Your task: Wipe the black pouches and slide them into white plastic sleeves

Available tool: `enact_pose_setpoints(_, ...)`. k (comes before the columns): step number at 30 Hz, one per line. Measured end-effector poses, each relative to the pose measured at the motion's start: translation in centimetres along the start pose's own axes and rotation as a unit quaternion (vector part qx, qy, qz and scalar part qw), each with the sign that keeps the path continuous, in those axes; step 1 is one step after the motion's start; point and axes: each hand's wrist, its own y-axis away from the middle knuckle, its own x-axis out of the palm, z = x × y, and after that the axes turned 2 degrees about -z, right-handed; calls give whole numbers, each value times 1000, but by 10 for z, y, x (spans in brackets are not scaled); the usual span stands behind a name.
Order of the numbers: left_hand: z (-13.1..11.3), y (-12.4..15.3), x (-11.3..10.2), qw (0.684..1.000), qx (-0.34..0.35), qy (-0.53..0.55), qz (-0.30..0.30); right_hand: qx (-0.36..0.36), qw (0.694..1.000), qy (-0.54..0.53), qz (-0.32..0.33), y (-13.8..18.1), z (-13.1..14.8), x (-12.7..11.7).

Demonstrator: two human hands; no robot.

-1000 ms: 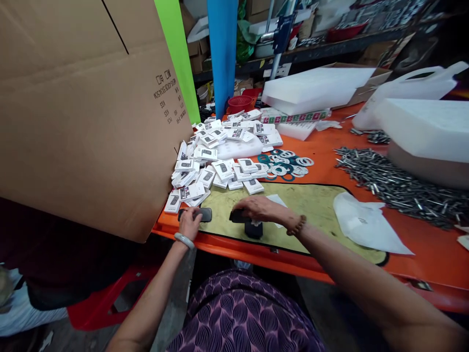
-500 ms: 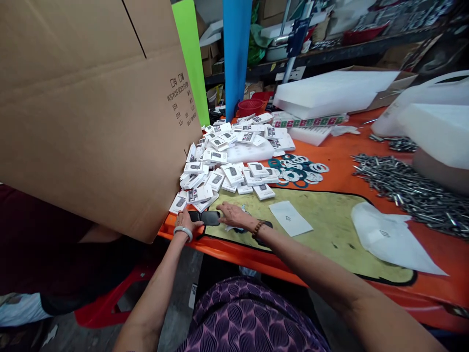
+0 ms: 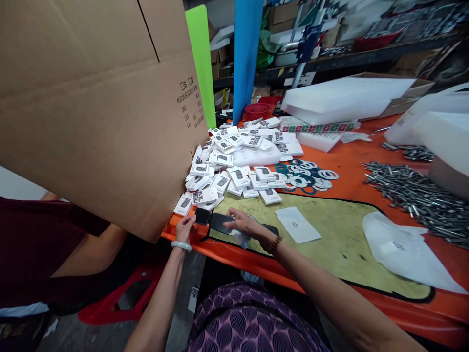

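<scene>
Now the right hand has shifted left, pinching a clear wrapper over the black piece that the left hand grips.

Orange table, yellow-green mat, white boxes.

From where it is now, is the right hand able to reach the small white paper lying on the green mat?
Probably yes. The right hand rests on the green mat, and the white paper lies flat just beside it to the right, with only bare mat between them.
</scene>
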Motion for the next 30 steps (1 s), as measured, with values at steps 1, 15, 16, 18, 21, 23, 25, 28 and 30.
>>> enact_pose_setpoints(1, 0, 8, 4, 999, -8, 45, 19, 4, 998, -61, 3, 10, -1, 1)
enact_pose_setpoints(15, -14, 78, 55, 949, 226, -33, 218, 182, 882, -431, -63, 75, -21, 42)
enact_pose_setpoints(16, -14, 82, 53, 932, 248, -83, 251, 186, 880, -433, -65, 76, -23, 42)
enact_pose_setpoints(18, -14, 92, 51, 892, 273, -176, 315, 185, 873, -448, -50, 78, -27, 43)
enact_pose_setpoints(21, -13, 105, 49, 847, 251, -262, 388, 195, 847, -495, 3, 81, -29, 45)
enact_pose_setpoints(23, -12, 109, 49, 850, 216, -264, 402, 221, 822, -524, 35, 85, -29, 42)
enact_pose_setpoints(25, -12, 110, 49, 872, 193, -218, 393, 222, 810, -539, 63, 91, -27, 34)
enact_pose_setpoints(28, -16, 107, 52, 905, 166, -108, 376, 168, 847, -500, 68, 103, -26, 16)
enact_pose_setpoints(30, -19, 106, 57, 918, 109, -34, 379, 140, 909, -392, -11, 111, -26, 6)
